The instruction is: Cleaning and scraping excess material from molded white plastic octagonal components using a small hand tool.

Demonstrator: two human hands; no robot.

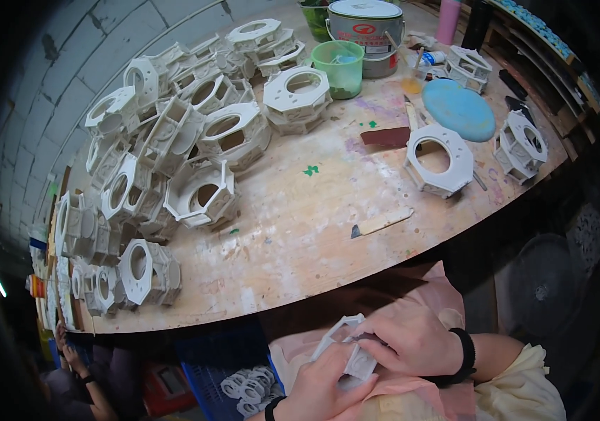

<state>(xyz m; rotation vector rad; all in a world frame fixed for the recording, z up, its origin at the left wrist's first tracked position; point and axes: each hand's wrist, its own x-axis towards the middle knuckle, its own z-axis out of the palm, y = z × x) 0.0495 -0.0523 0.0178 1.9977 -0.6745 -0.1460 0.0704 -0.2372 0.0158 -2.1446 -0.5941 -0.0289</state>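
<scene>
Low over my lap, in front of the table edge, I hold a white cast octagonal frame [360,363], tilted and partly hidden by my fingers. My left hand [320,384] is closed round its near left side. My right hand [416,342] is curled over the top of the same frame, fingers bent and pressed together. A small dark sliver [371,337] shows under the right fingertips; what it is I cannot make out. Pinkish cloth [412,298] covers my lap beneath the frame.
Many white octagonal frames [233,130] are heaped at the table's left. A knife [384,222], dark red sheet [385,137], blue oval disc [458,110], green cup [338,67] and grey bucket [377,35] also stand or lie there. A blue crate [205,368] holds small white pieces; someone's arm [82,368] is at lower left.
</scene>
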